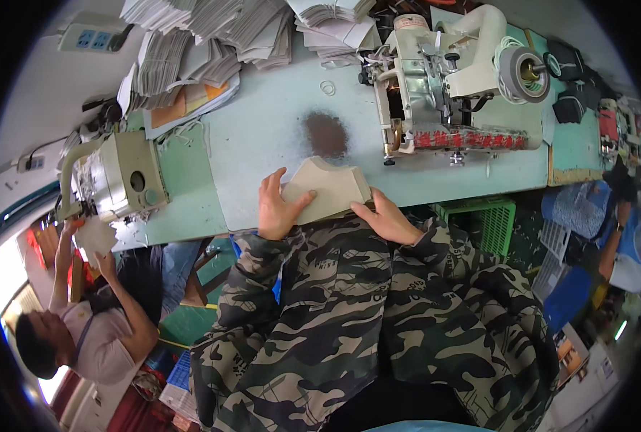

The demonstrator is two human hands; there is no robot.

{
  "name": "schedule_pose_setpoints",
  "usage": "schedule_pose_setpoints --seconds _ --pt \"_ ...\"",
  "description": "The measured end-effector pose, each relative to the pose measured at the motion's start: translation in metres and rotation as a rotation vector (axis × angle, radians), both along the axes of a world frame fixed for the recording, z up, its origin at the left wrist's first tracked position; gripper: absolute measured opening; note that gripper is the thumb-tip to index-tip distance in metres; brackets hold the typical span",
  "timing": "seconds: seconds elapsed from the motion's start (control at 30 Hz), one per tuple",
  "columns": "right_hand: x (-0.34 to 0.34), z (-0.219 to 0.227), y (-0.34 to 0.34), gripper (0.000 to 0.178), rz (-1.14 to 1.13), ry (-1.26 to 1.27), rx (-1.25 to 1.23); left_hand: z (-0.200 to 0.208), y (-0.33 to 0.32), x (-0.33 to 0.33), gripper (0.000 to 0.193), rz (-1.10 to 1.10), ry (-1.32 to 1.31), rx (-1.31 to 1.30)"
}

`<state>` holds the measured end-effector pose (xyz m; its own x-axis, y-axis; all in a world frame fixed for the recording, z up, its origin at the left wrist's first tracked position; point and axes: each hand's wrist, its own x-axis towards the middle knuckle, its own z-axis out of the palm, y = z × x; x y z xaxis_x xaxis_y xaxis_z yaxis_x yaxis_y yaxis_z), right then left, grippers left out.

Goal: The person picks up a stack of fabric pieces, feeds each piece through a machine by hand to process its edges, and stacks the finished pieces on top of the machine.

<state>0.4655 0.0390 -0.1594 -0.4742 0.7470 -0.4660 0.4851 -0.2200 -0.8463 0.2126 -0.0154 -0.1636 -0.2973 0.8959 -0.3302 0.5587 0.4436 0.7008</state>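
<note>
A thick stack of cream-coloured cut sheet pieces [326, 189], with a curved notch in its far edge, lies at the near edge of the pale table in front of me. My left hand [280, 207] holds its left side, thumb on the top face and fingers up along the side. At its right end my right hand [390, 217] grips the stack, thumb near the close edge. Part of the right fingers is hidden under or behind the pieces. Whether they are card or fabric I cannot tell.
A machine with a handwheel [525, 72] stands at the far right of the table [255, 129]. Piled bundles of white pieces [212, 29] fill the back left. A dark stain [325, 135] marks the tabletop. At left, a co-worker [93, 331] handles pieces at another machine [122, 176]. A green crate [489, 219] sits below right.
</note>
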Motion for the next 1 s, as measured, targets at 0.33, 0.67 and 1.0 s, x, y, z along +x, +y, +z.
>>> schedule_pose_setpoints --seconds 0.33,0.67,1.0 --pt "0.030 0.016 0.038 0.059 -0.007 -0.273 0.097 -0.016 0.026 0.041 0.073 0.506 -0.577 0.027" --pt "0.117 0.042 0.056 0.061 0.212 -0.318 0.346 0.021 0.042 0.157 0.084 0.575 -0.575 -0.045" --pt "0.284 -0.003 0.109 0.042 -0.205 -0.037 -0.012 0.091 0.129 0.207 0.049 -0.431 0.395 0.236"
